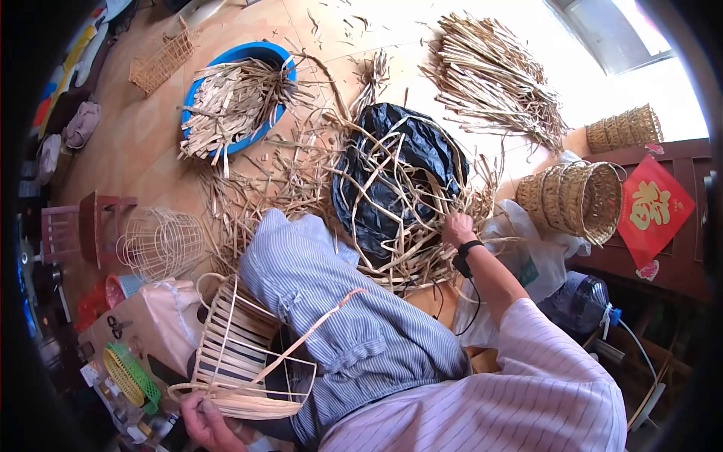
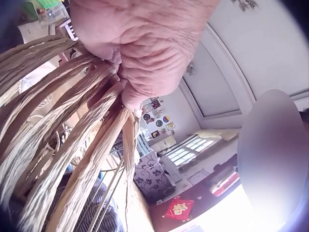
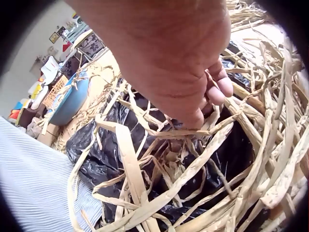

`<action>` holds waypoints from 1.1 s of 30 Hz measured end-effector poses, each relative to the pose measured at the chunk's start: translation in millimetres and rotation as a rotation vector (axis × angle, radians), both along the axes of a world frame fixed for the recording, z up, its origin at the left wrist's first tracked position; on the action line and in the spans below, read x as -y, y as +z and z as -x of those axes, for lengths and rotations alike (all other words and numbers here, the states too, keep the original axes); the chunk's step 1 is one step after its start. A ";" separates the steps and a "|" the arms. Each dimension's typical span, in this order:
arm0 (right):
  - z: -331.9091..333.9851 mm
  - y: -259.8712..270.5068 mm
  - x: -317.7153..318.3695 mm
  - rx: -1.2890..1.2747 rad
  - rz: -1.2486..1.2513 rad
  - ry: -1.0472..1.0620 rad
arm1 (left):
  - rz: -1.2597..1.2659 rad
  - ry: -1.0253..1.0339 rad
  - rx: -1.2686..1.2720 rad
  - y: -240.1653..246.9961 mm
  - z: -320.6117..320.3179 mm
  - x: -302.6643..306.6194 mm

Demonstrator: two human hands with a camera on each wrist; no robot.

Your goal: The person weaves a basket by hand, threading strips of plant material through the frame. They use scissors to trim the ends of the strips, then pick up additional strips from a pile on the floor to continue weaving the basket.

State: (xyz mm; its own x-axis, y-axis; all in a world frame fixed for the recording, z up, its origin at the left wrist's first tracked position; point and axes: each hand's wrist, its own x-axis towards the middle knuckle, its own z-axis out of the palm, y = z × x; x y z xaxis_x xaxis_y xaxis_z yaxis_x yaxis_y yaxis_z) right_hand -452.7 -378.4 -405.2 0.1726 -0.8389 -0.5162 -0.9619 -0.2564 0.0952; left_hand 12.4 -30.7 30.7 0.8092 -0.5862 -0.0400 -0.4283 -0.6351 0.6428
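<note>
Low at the left, my left hand [image 1: 205, 422] grips the rim of a partly woven basket [image 1: 260, 407] that lies against my lap. Pale flat strips run between the basket's thin rods, and one long strip [image 1: 309, 331] trails over my striped trousers. Up close in the left wrist view, strips [image 2: 72, 159] fan down from my fingers and thumb. My right hand [image 1: 458, 228] is down among loose dried strips on a black plastic bag [image 1: 388, 117]. There its curled fingers pinch a dried strip [image 3: 181, 133]; the palm side hides part of it.
A blue basin [image 1: 263, 51] holds more strips, and a large bundle [image 1: 493, 75] lies on the floor beyond. Finished woven baskets [image 1: 561, 200] stand at the right, near a water jug [image 1: 576, 305]. A bare basket frame [image 1: 162, 242] sits at the left.
</note>
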 end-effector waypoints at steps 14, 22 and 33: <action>-154.4 -22.8 54.2 0.430 0.092 0.285 | -0.047 -0.008 0.016 4.5 -2.6 12.7; -139.5 -57.1 58.5 0.329 -0.039 0.140 | -0.073 -0.025 0.047 0.3 -11.7 -1.2; -124.6 119.3 30.4 1.242 0.201 -0.321 | 0.022 -0.106 0.007 4.0 -6.2 15.8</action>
